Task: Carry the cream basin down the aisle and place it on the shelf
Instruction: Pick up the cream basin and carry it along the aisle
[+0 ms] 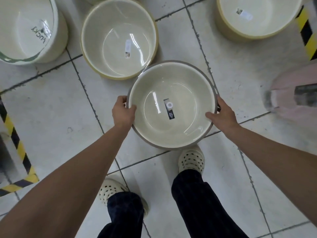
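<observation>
While both hands grip it, the cream basin (171, 107) holds only a label (169, 109).

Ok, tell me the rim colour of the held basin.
Grey-brown rim on the cream basin, head view.

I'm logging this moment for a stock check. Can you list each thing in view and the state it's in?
Cream basin: upright, empty but for a dark label, held above the floor.
Left hand: gripping the basin's left rim.
Right hand: gripping its right rim.
Yellow-rimmed basin: upright on the floor, empty, labelled.
Green-rimmed basin: on the floor, printed lettering inside.
Top-right basin: on the floor, labelled, partly out of view.
</observation>
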`<state>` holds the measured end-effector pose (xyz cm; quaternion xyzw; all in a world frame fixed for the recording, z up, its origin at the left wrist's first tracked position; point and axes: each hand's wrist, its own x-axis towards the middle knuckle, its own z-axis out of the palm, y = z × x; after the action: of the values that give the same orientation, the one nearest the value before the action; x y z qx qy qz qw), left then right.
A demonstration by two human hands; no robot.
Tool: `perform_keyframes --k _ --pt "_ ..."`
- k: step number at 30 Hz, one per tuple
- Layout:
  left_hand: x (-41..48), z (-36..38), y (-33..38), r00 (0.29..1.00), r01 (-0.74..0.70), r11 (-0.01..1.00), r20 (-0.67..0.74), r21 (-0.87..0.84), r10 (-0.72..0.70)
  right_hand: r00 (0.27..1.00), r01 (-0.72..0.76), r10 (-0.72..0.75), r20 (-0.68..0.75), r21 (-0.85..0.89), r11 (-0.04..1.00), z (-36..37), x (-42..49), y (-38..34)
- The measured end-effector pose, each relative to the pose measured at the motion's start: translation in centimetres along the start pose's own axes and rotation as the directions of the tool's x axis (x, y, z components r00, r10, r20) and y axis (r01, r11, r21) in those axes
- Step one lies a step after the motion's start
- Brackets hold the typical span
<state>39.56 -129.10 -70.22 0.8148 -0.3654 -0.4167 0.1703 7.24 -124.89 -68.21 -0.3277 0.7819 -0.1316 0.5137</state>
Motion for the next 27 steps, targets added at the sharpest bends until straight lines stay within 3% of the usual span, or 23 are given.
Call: perform_keyframes --k 13,21,27 --pt "1.9 3.6 -3.4 0.992 -0.070 0.997 0.104 0.018 0.068 1.000 0.004 -0.004 0.010 0.041 0.999 1.5 4.2 3.9" --pt "4.0 3.7 -1.8 0.959 0.098 0.993 0.260 0.063 -0.111 1.000 -0.013 0.012 0.027 0.036 0.999 1.9 5.0 4.4" --pt "1.2 2.3 1.9 0.947 0.181 0.974 0.291 -0.140 -0.134 0.992 -0.123 0.125 -0.021 0.069 0.990 -0.5 1.8 4.7"
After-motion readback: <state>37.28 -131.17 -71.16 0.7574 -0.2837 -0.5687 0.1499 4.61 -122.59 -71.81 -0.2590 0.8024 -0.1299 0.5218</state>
